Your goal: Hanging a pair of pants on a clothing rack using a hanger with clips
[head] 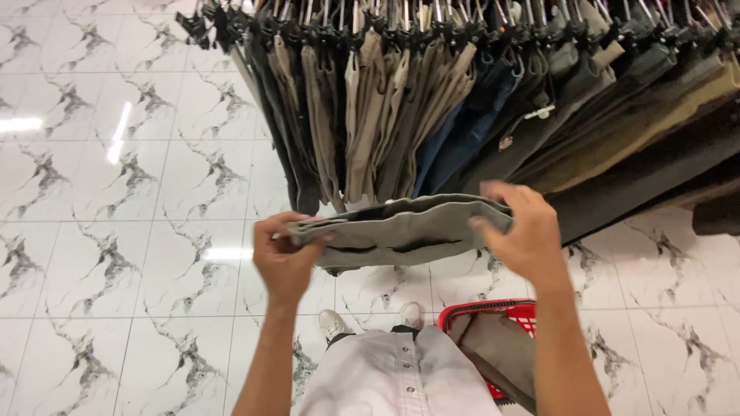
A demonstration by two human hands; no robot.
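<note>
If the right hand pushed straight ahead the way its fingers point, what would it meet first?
Probably the hanging trousers on the rack; the right hand already grips the grey folded trousers. Depth is unclear.

Grey folded trousers point(401, 229) gripped at either end by left hand point(284, 258) and right hand point(524, 231), just below hanging trousers rack point(478, 85); red basket point(501, 339) beneath them, on marble floor point(116, 192).

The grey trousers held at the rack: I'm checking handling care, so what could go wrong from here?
The grey trousers are pinched only at their ends by the left hand and right hand, so the sagging middle might slip loose. The red basket by the feet could trip a step.
</note>
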